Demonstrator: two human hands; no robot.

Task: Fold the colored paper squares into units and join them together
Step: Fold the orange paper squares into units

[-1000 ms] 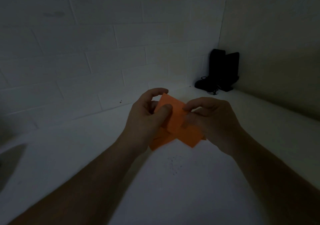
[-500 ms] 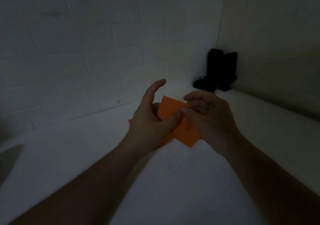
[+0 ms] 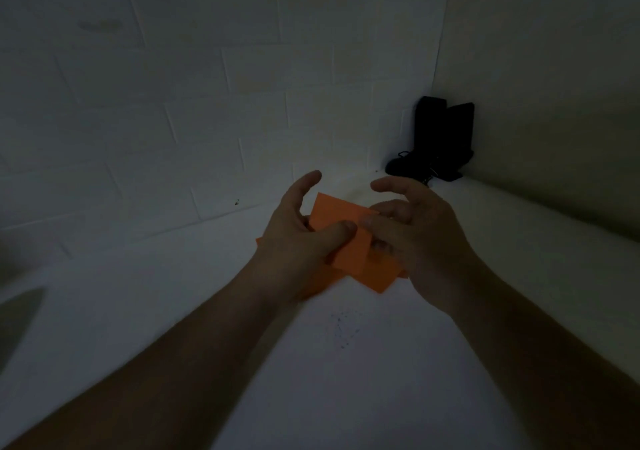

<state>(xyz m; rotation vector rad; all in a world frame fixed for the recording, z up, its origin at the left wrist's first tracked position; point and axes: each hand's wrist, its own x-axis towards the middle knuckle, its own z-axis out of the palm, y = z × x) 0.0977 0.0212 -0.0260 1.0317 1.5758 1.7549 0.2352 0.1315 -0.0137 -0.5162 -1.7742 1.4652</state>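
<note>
White brick-walled worktop [image 3: 346,397]; left hand [image 3: 298,241] and right hand [image 3: 419,238] both pinched folded orange paper units [image 3: 349,241] above it, joining step; next: seat flap.

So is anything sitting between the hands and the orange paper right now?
Nothing visible. Both hands are already on the orange paper: the left hand pinches it with its thumb on top, and the right hand holds its right side. The dark objects sit far off in the corner.

The orange paper [image 3: 349,241] looks matt and smooth; the white tabletop [image 3: 381,363] is smooth, the wall [image 3: 207,103] painted brick.
</note>
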